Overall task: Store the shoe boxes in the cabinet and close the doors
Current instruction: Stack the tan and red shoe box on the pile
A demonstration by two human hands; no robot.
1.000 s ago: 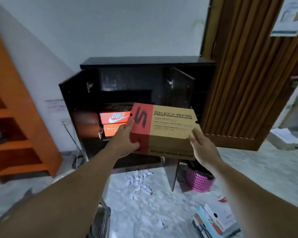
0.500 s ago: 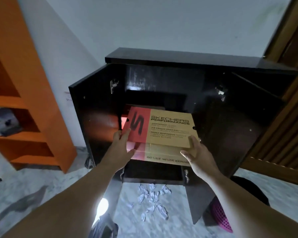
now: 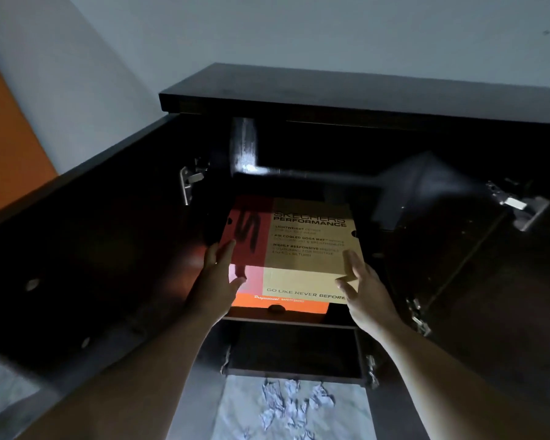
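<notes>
A red and tan Skechers shoe box (image 3: 302,249) lies partly inside the dark cabinet (image 3: 331,100), on top of an orange shoe box (image 3: 286,304) on the shelf. My left hand (image 3: 216,277) grips the box's near left corner. My right hand (image 3: 362,287) holds its near right corner. Both cabinet doors stand open: the left door (image 3: 86,249) and the right door (image 3: 489,281). The back of the box is in shadow under the cabinet top.
Crumpled bits of paper (image 3: 292,404) lie on the marble floor in front of the cabinet. An orange shelf unit (image 3: 7,138) stands at the left against the white wall. Metal hinges (image 3: 189,182) stick out on the door insides.
I have come closer to the cabinet and both hands have pushed the Skechers box forward onto the stack inside; the orange box now shows beneath it.
</notes>
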